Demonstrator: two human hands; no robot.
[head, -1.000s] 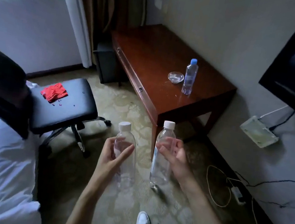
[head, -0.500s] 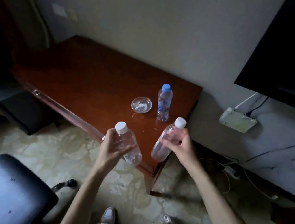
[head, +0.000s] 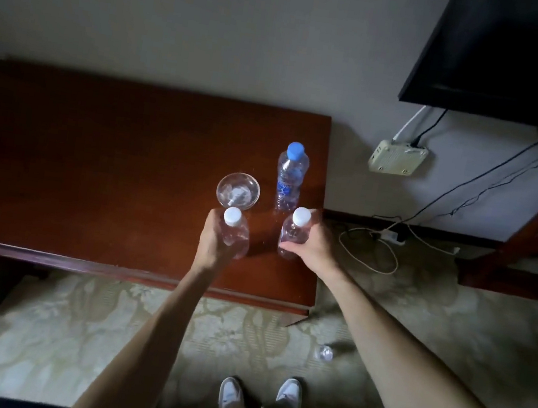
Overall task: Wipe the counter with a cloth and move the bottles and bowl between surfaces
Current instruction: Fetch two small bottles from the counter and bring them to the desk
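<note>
Two clear plastic bottles with white caps are shown held over the right end of a dark reddish-brown wooden table [head: 101, 159], one in each hand. The left hand [head: 212, 242] is wrapped round the body of the left white-capped bottle [head: 235, 233]; the right hand [head: 312, 244] is curled round the right white-capped bottle [head: 294, 233], with the thumb seen across its near side. Both bottles are carried nearly upright, the long axis running cap-up and tipped slightly towards the camera, so that the caps are presented to the viewer and the bases point down at the tabletop. Whether the bases already touch the wood cannot be told from this angle. Directly beyond the left bottle, and just beside it, a small clear glass bowl [head: 238, 190] is seen standing on the table; beyond the right bottle, a clear plastic bottle with a blue cap and blue label [head: 290, 175] stands upright near the table's right edge. The step in hand is judged to be the setting down of both bottles on the table. The relation that matters is vertical: the free patch of wood lies below each base, in front of the bowl and the blue-capped bottle, so a straight lowering is called for, with little room left forward. A patterned pale carpet [head: 36, 326] is visible under the person's shoes.
</note>
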